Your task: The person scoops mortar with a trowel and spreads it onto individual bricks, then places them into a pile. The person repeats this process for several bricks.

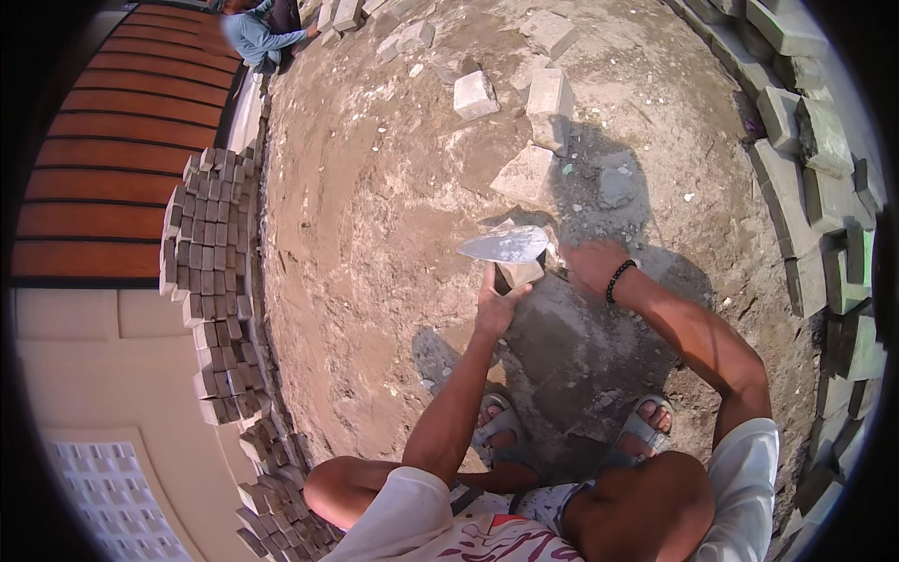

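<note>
My left hand grips a small pale concrete paving block from below and the side, just in front of me. My right hand, with a dark bead bracelet at the wrist, is closed on the handle of a metal trowel, whose pointed blade lies across the top of that block and hides part of it. Beyond them, a chunky pale block and an upright block rest on the dusty ground.
Stacked pavers line the left side beside an orange slatted gate. Larger blocks run along the right edge. A co-worker crouches at the top left near more blocks. Another loose block lies ahead.
</note>
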Tool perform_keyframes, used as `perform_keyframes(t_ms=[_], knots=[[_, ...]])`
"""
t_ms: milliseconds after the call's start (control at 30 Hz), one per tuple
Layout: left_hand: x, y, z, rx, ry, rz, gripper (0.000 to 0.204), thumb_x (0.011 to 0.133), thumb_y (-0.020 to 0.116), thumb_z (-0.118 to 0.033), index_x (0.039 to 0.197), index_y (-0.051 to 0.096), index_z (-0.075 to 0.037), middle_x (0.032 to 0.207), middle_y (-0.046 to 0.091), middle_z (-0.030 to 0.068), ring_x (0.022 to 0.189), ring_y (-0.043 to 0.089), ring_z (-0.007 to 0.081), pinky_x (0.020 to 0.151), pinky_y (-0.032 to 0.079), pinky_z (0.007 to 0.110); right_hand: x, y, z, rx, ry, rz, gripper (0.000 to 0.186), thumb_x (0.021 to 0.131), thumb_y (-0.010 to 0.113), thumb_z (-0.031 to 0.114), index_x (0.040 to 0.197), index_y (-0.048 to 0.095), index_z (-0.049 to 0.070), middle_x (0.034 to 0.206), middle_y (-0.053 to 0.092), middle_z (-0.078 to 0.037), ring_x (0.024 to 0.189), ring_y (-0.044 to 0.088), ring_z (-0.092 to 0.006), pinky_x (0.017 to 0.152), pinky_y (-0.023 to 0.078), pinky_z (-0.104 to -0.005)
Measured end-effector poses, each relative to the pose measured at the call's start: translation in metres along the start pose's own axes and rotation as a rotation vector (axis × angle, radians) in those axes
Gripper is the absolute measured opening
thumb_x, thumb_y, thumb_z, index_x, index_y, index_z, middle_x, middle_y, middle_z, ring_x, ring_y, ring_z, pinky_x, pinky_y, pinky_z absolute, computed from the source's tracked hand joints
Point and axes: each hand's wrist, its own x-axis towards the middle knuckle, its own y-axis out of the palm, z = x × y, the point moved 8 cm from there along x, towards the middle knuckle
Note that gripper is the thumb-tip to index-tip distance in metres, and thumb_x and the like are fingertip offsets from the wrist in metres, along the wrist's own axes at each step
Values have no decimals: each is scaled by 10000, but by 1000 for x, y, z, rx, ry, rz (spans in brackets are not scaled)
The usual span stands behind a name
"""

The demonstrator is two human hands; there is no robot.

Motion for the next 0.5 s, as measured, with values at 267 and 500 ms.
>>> perform_keyframes(t_ms=[267,500], knots=[[9,-29,-18,23,134,-224,976,809,783,-261,1524,189,36,1456,391,299,1353,420,368,1130,321,391,-50,-9,-36,299,109,-237,305,854,582,185,1059,540,-37,829,632,-285,855,621,-471,798,486,-534],[34,19,-76,807,-281,-228,987,761,803,-375,1535,242,-128,1362,390,384,1268,451,518,1041,435,446,-108,32,-63,482,207,-247,380,834,611,206,1122,537,-31,873,635,-309,886,613,-492,798,491,-536]])
